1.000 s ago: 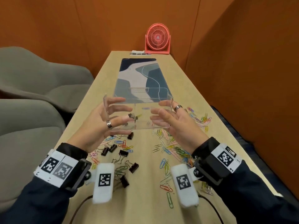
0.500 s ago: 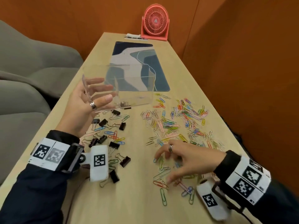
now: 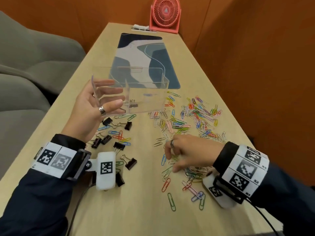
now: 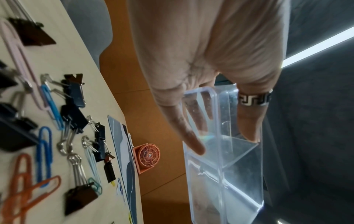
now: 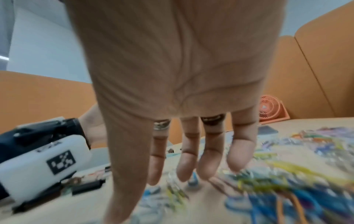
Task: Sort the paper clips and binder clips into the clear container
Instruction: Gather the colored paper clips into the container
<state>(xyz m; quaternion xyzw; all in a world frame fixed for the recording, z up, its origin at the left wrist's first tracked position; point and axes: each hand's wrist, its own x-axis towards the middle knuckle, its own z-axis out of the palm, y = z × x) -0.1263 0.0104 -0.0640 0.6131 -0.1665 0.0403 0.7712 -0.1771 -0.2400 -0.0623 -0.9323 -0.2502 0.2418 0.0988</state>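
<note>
Leftmost, at nine o'clock on the table [image 3: 196,68], the left hand [image 3: 88,109] grips the clear container [image 3: 146,97] by its near-left wall, thumb outside and fingers [image 4: 193,141] inside, lifting it tilted off the wood; one binder clip [image 3: 133,104] lies inside. Below it, toward seven o'clock, black binder clips [image 3: 130,163] and a few paper clips lie scattered. Toward four o'clock the right hand [image 3: 187,152] reaches down into the colourful paper clips [image 3: 196,116], fingertips [image 5: 237,160] loosely bent and touching them; whether it pinches any I cannot tell.
</note>
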